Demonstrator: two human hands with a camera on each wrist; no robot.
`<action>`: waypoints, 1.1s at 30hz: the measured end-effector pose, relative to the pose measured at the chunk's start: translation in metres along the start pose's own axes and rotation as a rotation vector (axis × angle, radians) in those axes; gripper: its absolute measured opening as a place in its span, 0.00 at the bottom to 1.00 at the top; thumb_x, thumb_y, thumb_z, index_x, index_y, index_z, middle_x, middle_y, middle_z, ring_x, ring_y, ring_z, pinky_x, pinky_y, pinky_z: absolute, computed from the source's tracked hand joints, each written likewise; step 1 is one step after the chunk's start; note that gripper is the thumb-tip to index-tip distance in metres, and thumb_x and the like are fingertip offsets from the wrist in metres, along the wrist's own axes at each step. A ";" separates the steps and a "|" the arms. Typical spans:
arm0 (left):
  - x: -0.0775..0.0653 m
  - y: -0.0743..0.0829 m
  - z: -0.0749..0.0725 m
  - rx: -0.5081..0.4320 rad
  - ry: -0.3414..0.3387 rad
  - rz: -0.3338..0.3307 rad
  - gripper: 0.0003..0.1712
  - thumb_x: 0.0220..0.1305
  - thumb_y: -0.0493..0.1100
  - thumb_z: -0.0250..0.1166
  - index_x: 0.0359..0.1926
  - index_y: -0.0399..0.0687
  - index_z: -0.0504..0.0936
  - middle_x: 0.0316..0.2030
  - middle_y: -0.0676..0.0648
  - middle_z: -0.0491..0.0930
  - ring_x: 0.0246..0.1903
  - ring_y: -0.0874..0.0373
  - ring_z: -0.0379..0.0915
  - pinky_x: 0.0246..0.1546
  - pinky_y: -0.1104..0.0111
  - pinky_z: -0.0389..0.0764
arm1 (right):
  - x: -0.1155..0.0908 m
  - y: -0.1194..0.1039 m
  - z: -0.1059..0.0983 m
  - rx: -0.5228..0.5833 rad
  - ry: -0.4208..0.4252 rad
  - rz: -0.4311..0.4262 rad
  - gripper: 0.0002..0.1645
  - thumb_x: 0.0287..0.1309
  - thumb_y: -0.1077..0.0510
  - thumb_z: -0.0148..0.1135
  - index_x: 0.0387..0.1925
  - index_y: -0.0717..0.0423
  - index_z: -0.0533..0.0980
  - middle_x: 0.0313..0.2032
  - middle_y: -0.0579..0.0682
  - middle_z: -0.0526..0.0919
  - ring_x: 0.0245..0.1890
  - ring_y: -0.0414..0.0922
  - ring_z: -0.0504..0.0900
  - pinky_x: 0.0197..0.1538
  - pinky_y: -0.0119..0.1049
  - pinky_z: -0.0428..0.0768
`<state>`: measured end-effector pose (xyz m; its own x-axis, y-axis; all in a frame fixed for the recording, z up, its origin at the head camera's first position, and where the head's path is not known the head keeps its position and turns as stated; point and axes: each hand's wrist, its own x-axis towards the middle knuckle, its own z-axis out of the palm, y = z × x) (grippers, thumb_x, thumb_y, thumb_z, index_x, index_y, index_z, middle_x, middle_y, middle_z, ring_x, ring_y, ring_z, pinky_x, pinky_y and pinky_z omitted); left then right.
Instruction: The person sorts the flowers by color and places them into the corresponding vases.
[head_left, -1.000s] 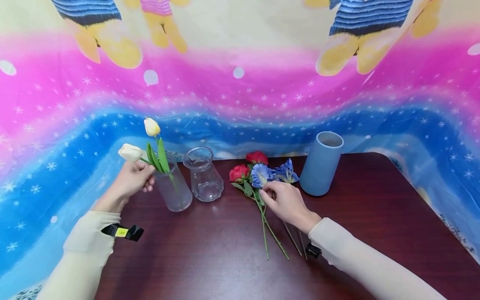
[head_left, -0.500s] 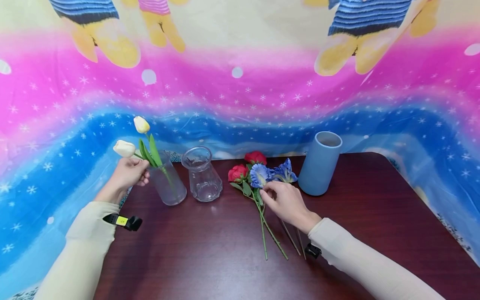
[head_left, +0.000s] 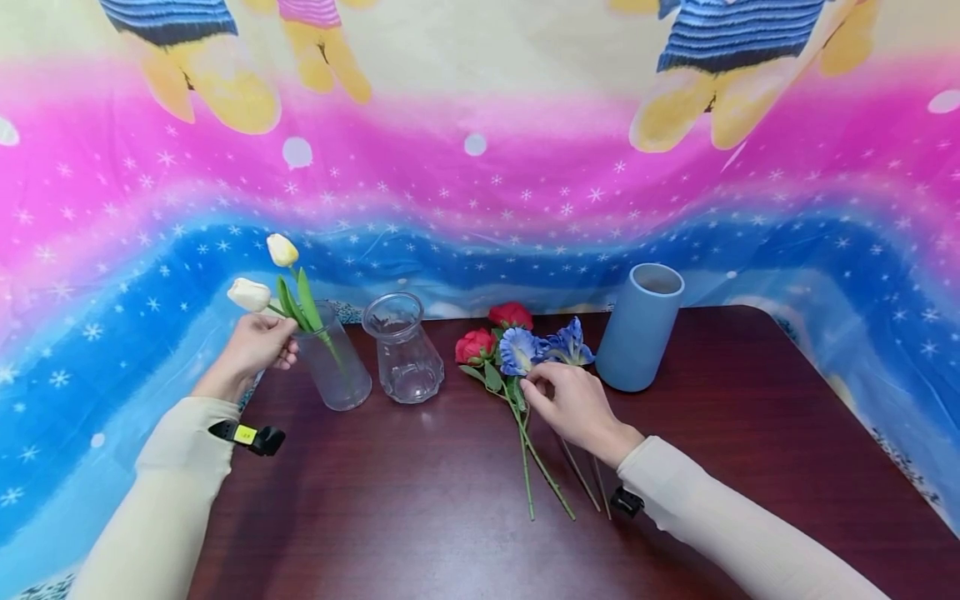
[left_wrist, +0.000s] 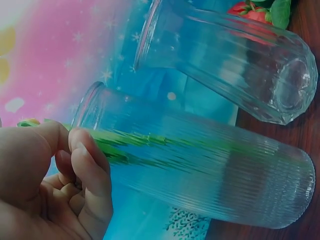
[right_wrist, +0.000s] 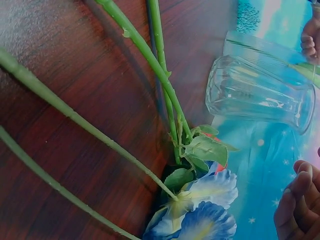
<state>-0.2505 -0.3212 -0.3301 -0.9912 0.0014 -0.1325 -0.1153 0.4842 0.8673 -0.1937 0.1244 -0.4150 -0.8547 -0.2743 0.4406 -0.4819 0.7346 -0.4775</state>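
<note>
At the left of the head view, my left hand [head_left: 257,346] pinches the rim of a ribbed glass vase [head_left: 343,382]. Two tulips, one white [head_left: 249,294] and one pale yellow [head_left: 282,249], lean out of it to the left. The left wrist view shows thumb and index finger right at the vase's rim, green stems [left_wrist: 160,139] visible through the glass. My right hand [head_left: 576,406] hovers over two blue irises [head_left: 517,350], fingers loosely curled and holding nothing. Beside the irises lie red roses [head_left: 475,346] with green stems.
A clear flared vase [head_left: 410,367] stands just right of the ribbed one. Further right is a tall matte blue vase [head_left: 641,333]. All rest on a dark wooden table [head_left: 390,500], with a printed cloth [head_left: 420,167] hanging behind.
The left hand has shifted the ribbed vase and its tulips slightly to the left and back, then stayed nearly still. The right hand has hardly moved.
</note>
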 end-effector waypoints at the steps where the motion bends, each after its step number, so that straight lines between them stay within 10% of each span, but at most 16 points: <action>1: 0.001 -0.001 0.000 0.001 0.001 0.000 0.26 0.77 0.45 0.44 0.56 0.22 0.72 0.18 0.59 0.77 0.19 0.70 0.75 0.26 0.73 0.83 | 0.000 0.000 0.000 0.000 0.003 -0.001 0.06 0.65 0.51 0.65 0.35 0.46 0.85 0.26 0.38 0.81 0.22 0.32 0.72 0.26 0.30 0.71; 33: 0.005 -0.009 -0.001 0.020 0.051 0.045 0.28 0.79 0.52 0.44 0.51 0.26 0.73 0.20 0.61 0.77 0.20 0.69 0.76 0.26 0.72 0.82 | -0.005 0.002 -0.007 -0.002 -0.025 0.047 0.07 0.68 0.51 0.62 0.38 0.46 0.85 0.26 0.38 0.80 0.22 0.34 0.72 0.26 0.32 0.71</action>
<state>-0.2541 -0.3262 -0.3378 -0.9974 -0.0208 -0.0691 -0.0702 0.5018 0.8622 -0.1893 0.1314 -0.4125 -0.8810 -0.2546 0.3987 -0.4406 0.7483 -0.4959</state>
